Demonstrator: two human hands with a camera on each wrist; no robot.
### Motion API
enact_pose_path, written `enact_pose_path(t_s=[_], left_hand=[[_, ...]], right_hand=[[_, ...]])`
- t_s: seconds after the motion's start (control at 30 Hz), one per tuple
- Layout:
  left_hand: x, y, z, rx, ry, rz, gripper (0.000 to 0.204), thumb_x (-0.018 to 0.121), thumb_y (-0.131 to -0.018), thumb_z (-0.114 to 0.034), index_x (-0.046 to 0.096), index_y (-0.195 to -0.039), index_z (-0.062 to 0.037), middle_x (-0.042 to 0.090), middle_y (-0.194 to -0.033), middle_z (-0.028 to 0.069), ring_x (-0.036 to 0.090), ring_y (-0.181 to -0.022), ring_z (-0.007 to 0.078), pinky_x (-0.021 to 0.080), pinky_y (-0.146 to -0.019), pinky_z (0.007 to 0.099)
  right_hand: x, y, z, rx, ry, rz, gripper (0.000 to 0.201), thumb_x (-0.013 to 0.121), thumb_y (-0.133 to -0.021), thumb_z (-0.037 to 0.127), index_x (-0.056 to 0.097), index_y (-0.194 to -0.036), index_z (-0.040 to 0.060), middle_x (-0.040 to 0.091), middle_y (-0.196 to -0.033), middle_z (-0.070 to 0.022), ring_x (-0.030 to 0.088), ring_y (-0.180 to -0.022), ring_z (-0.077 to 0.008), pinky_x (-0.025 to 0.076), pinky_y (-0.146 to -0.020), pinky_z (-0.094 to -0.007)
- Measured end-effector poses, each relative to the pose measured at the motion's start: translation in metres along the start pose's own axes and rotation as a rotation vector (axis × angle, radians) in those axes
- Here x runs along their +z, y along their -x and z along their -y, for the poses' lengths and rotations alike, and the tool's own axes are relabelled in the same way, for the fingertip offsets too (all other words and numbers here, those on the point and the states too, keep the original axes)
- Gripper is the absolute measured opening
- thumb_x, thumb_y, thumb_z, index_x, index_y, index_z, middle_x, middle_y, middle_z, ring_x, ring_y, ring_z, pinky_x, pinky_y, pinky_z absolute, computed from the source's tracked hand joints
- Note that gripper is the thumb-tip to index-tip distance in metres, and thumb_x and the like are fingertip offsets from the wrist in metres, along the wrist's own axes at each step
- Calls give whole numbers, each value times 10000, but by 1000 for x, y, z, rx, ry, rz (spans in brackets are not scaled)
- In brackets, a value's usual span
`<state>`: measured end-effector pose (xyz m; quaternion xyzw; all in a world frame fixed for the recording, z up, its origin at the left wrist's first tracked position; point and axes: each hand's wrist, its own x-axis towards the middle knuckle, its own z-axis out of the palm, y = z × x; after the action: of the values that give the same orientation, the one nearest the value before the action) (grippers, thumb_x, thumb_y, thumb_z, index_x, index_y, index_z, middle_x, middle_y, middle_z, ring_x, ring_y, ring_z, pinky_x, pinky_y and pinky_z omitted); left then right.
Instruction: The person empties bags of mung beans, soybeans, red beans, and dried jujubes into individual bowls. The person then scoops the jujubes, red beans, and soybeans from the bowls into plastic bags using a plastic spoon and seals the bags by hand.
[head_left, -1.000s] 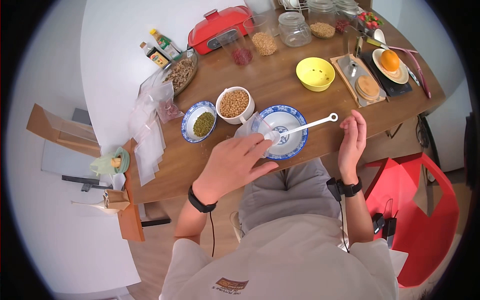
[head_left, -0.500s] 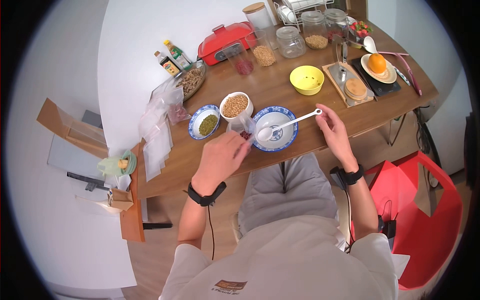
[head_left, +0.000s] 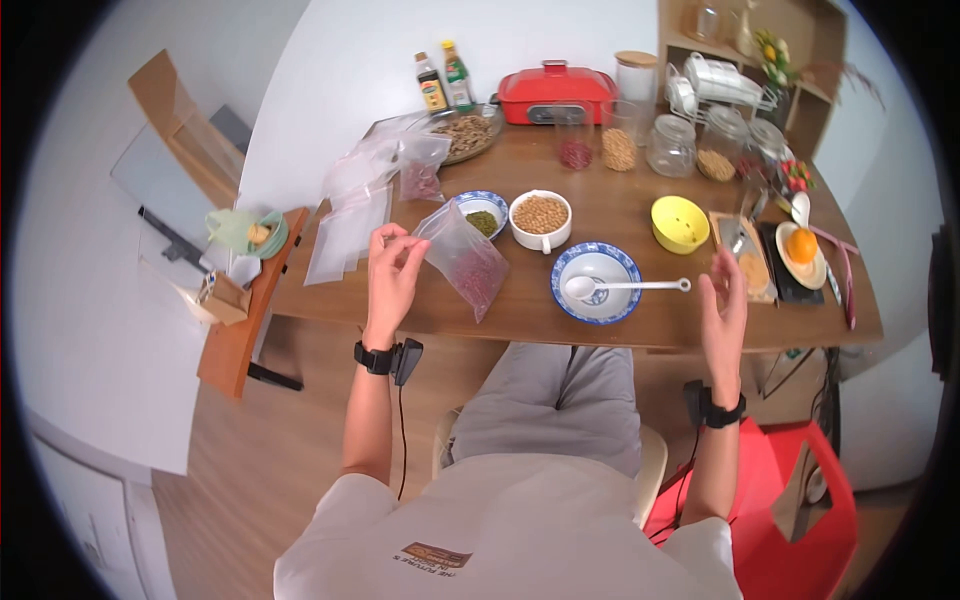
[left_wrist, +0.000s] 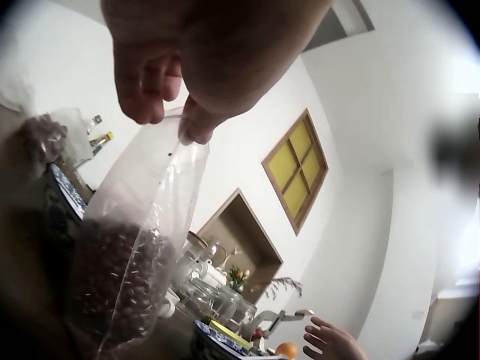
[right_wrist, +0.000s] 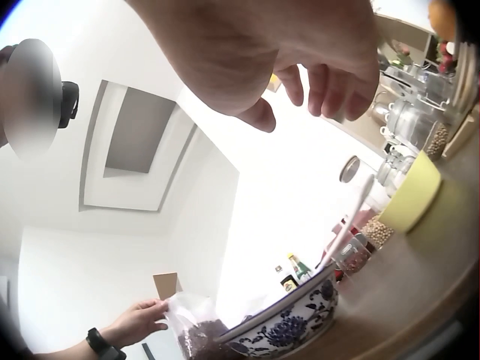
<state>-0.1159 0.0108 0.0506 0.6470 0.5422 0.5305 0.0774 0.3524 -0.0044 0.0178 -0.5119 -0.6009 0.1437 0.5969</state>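
Note:
My left hand point(head_left: 393, 283) pinches the top corner of a clear plastic bag point(head_left: 470, 268) between thumb and fingers. Dark red beans point(left_wrist: 120, 281) fill the bag's lower part in the left wrist view. My right hand point(head_left: 724, 318) is raised at the table's front edge, fingers loosely bent and holding nothing. Between the hands sits a blue-and-white bowl point(head_left: 612, 308) with a white spoon point(head_left: 640, 286) laid across it, its handle reaching past the rim toward the right hand. Behind the bag, a smaller patterned bowl point(head_left: 468, 199) of green beans is partly hidden.
A white cup of yellow beans point(head_left: 541, 216) and a yellow bowl point(head_left: 679, 226) stand farther back. Empty plastic bags point(head_left: 345, 232) lie at the left. A red electric cooker point(head_left: 555, 92) and glass jars point(head_left: 672, 146) line the back. An orange point(head_left: 801, 245) rests on a plate at right.
The left hand has moved left, away from the large bowl, bringing the bag of red beans with it. The right hand has shifted away from the spoon's handle. The head view has tilted up.

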Motion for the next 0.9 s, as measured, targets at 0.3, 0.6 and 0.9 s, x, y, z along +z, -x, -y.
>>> enact_pose_path(t_s=[0.3, 0.6, 0.9], left_hand=[[-7, 2, 14, -151, 179, 17, 95, 685, -990, -71, 706, -1037, 9, 611, -1223, 67, 644, -1017, 174, 525, -886, 333], [-11, -16, -81, -102, 169, 569, 173, 716, -946, -99, 690, -1103, -31, 639, -1236, 120, 647, -1118, 273, 524, -943, 369], [-19, -9, -52, 427, -46, 472, 285, 769, -843, -120, 663, -1101, -61, 636, -1172, 104, 651, -986, 302, 544, -840, 420]], right_hand=[[48, -22, 69, -22, -54, 472, 263, 662, -971, 27, 687, -1231, -3, 702, -1143, -114, 664, -996, -188, 533, -878, -314], [119, -53, 110, -296, 41, 705, 383, 738, -893, 17, 673, -1270, 41, 643, -1295, -158, 663, -1091, -302, 553, -925, -389], [167, -72, 109, -511, 51, 870, 352, 783, -833, 16, 681, -1169, 49, 617, -1311, -130, 650, -1106, -313, 561, -895, -412]])
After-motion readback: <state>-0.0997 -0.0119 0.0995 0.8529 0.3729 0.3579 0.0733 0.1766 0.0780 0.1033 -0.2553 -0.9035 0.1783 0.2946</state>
